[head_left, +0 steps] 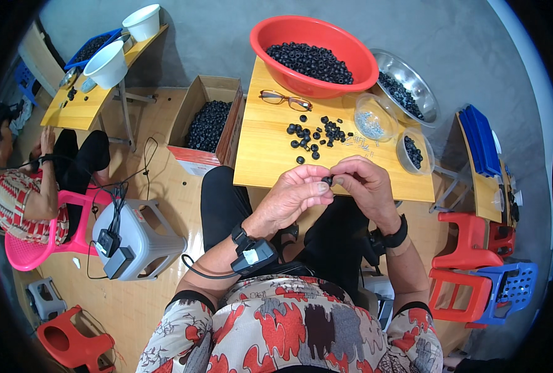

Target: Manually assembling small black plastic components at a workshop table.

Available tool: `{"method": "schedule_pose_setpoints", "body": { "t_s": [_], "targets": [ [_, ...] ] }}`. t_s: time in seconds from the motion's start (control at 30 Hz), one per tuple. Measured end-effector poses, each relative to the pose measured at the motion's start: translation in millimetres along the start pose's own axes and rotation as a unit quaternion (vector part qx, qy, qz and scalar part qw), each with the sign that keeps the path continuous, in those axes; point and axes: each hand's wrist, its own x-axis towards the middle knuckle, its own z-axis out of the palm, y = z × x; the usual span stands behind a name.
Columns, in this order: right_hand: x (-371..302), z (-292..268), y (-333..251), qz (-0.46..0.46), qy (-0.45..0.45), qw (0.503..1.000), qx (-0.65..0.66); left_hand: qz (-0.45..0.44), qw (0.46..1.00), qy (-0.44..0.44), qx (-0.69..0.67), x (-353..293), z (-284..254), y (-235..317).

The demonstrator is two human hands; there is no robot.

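Just beyond the table's front edge, a small black round part (327, 181) is pinched between the fingertips of my left hand (292, 196). My right hand (369, 189) closes on the same part from the other side, thumb and forefinger together. Whether a smaller piece is also between the fingers is hidden. Loose black round parts (298, 129) lie on the yellow table (254, 149) ahead of my hands, with smaller black pieces (334, 132) beside them. To their right are scattered thin metal pins (358, 144).
Behind stand a red basin (366, 81) and a steel bowl (430, 102) of black parts. Clear tubs (391, 115) hold pins and black pieces. Eyeglasses (285, 99) lie left. A cardboard box (183, 118) and grey stool (136, 236) flank me. Another person (31, 193) sits far left.
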Motion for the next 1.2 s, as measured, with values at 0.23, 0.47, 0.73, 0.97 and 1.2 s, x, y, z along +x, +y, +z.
{"method": "schedule_pose_setpoints", "body": {
  "t_s": [0.23,0.47,0.73,0.97,1.2],
  "targets": [
    [-3,3,1,-0.019,0.001,1.000,-0.015,0.002,1.000,0.011,-0.002,-1,3,0],
    [-6,9,1,-0.042,0.016,0.997,-0.064,0.018,1.000,0.013,0.011,2,-2,-6],
    [-9,13,2,-0.019,0.037,0.999,-0.013,0.034,0.999,0.011,-0.010,1,1,-9],
    [-11,24,1,-0.039,0.073,0.995,-0.062,0.030,0.998,0.006,-0.052,2,-1,-11],
    [-15,30,-12,-0.088,0.114,0.978,-0.148,0.058,0.994,-0.006,-0.093,-1,12,-5]
  ]
}}
